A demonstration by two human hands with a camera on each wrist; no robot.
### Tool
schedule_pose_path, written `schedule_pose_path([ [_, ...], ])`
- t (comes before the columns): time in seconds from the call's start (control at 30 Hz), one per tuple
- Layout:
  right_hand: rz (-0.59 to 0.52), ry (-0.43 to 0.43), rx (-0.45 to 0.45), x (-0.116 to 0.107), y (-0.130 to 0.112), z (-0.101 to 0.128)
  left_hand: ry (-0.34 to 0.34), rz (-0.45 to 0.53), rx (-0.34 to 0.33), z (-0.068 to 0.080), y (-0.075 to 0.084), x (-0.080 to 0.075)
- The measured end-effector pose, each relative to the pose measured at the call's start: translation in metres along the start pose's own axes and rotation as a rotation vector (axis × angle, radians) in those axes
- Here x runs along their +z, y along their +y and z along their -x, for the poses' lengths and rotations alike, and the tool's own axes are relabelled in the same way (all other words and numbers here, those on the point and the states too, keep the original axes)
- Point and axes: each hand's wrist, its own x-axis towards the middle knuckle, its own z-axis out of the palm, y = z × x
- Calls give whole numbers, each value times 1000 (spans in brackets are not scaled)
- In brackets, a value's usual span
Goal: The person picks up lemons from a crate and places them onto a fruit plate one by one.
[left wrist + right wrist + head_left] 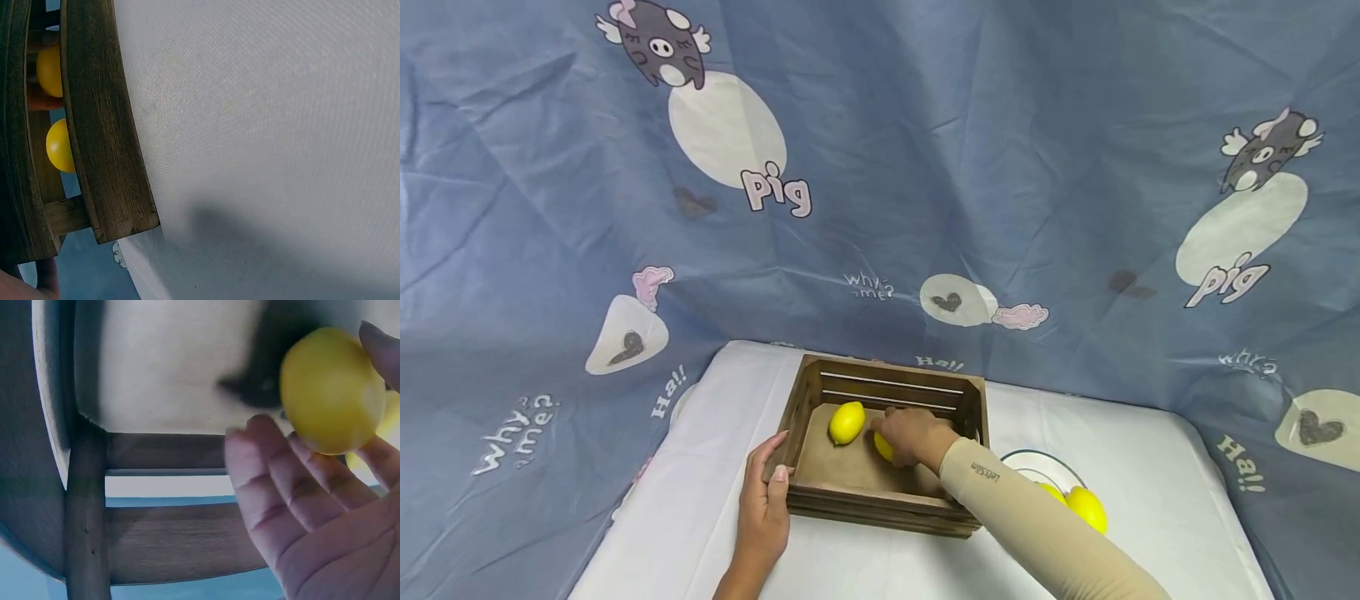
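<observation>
A dark wooden crate (820,487) stands on the white tablecloth in the head view. One lemon (847,422) lies on its floor at the back left. My right hand (897,435) reaches into the crate and holds a second lemon (883,448) low over the floor. In the right wrist view that lemon (331,390) sits between my thumb and fingertips (250,440). My left hand (772,468) grips the crate's front left corner, thumb on the rim. The left wrist view shows the crate's slat (103,125) and both lemons (59,147) through a gap.
A white plate (1033,458) with more lemons (1086,507) sits right of the crate, partly behind my right forearm. White cloth (262,125) covers the table. A blue printed sheet (925,167) hangs behind and around it.
</observation>
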Motion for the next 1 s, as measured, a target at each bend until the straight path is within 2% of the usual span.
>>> schedule_pose_path([
  [0.5,-5,0,7,-1,-7,5,2,5,20,-3,-1,1],
  [0.77,30,61,33,1,-6,5,-7,23,-11,-1,-1,1],
  [1.0,-39,98,6,-2,-4,4,-2,13,-17,0,-2,0],
])
